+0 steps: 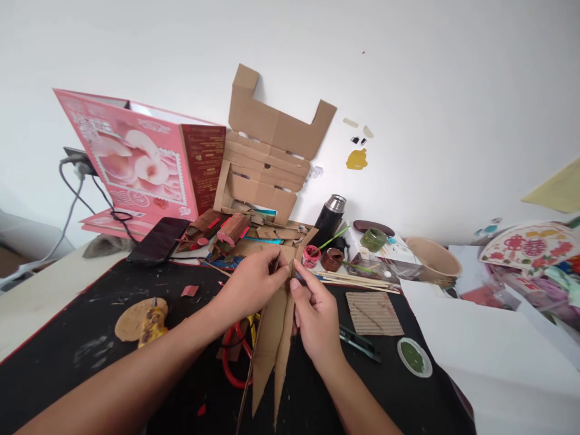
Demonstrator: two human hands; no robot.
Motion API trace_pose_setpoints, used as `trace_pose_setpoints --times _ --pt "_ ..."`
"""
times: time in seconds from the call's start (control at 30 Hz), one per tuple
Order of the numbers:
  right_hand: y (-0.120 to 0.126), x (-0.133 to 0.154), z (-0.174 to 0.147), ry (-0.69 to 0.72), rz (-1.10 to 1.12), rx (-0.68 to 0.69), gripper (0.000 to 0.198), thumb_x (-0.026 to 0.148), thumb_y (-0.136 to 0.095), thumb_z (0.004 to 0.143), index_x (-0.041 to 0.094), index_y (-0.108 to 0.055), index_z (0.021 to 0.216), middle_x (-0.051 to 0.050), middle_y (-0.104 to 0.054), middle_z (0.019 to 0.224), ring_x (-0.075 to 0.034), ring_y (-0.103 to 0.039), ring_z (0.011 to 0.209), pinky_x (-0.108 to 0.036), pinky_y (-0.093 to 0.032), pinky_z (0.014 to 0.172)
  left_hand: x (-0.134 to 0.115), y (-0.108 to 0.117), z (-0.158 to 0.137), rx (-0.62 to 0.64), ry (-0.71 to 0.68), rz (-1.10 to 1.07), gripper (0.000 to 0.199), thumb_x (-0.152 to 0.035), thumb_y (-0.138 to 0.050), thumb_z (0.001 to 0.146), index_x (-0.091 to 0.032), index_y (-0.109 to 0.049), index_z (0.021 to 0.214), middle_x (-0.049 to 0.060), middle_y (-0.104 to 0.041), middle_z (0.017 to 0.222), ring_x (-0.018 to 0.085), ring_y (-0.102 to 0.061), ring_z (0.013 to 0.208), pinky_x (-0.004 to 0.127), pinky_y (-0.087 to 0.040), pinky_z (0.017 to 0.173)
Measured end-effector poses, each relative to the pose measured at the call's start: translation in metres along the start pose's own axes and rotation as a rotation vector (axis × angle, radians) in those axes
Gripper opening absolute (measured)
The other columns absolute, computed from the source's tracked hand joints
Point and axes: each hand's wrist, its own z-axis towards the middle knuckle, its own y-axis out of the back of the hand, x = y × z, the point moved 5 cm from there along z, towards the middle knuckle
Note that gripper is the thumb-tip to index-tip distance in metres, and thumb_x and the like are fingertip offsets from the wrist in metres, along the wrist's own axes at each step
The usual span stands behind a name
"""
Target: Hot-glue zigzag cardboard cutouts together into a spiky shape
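Observation:
Both hands hold a long, folded piece of brown cardboard (268,356) above the black mat, its pointed ends hanging toward me. My left hand (259,279) pinches the upper part from the left, its fingertips close to the other hand's. From the right, my right hand (315,308) grips the cardboard's upper edge between thumb and forefinger. Red-handled scissors (233,374) lie below the cardboard, partly hidden by it. To the right of my right hand lies a dark green utility knife (360,343), and beyond it a corrugated cardboard square (375,314).
A pink box (140,157) and an opened cardboard box (272,145) stand by the wall. Paint jars (333,260), a black thermos (328,220) and thin sticks (357,280) line the back. A phone (158,241), a banana (153,326) and a green paint lid (414,357) rest around the mat.

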Motion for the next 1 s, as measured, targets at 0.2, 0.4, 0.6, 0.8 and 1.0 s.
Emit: trace_pose_setpoints --times 0.2,0.4,0.6,0.8,1.0 --pt "0.0001 0.0001 -0.0004 -0.014 0.006 0.025 0.082 0.065 -0.072 0.090 0.012 -0.063 0.152 0.011 -0.043 0.045 -0.013 -0.043 0.035 -0.024 -0.040 0.035 0.0025 -0.0002 0.0009 -0.014 0.006 0.019 0.019 -0.037 -0.054 0.089 -0.023 -0.057 0.078 -0.002 -0.060 0.074 0.020 -0.056 0.074 0.034 -0.040 0.073" --pt "-0.0025 -0.0039 -0.0015 -0.023 0.010 0.036 0.087 0.065 -0.071 0.091 0.012 -0.056 0.158 0.012 -0.043 0.046 -0.013 -0.044 0.035 -0.023 -0.041 0.035 0.0021 0.0027 0.0019 -0.032 0.003 0.039 0.018 -0.036 -0.054 0.088 -0.023 -0.056 0.076 -0.002 -0.058 0.072 0.020 -0.055 0.072 0.033 -0.040 0.070" --pt "-0.0057 -0.0028 -0.0030 -0.025 0.035 0.061 0.087 0.062 -0.071 0.092 0.012 -0.051 0.161 0.013 -0.042 0.047 -0.012 -0.042 0.035 -0.023 -0.041 0.036 0.0013 0.0036 0.0026 -0.034 0.001 0.034 0.019 -0.037 -0.053 0.089 -0.023 -0.055 0.076 -0.002 -0.058 0.073 0.020 -0.055 0.073 0.033 -0.040 0.070" --pt "-0.0060 -0.0045 -0.0026 -0.035 0.050 0.055 0.087 0.061 -0.071 0.093 0.012 -0.050 0.162 0.013 -0.042 0.048 -0.012 -0.042 0.036 -0.023 -0.041 0.036 0.0018 0.0032 0.0026 -0.036 -0.002 0.020 0.020 -0.038 -0.053 0.089 -0.022 -0.056 0.077 -0.002 -0.058 0.074 0.020 -0.055 0.074 0.033 -0.040 0.071" --pt "-0.0064 -0.0070 -0.0027 -0.039 0.060 0.067 0.087 0.060 -0.070 0.093 0.011 -0.049 0.163 0.013 -0.042 0.048 -0.011 -0.041 0.036 -0.023 -0.042 0.036 0.0037 0.0034 0.0034 -0.044 0.010 0.021 0.021 -0.040 -0.054 0.088 -0.023 -0.055 0.077 -0.002 -0.059 0.075 0.020 -0.055 0.075 0.033 -0.040 0.072"
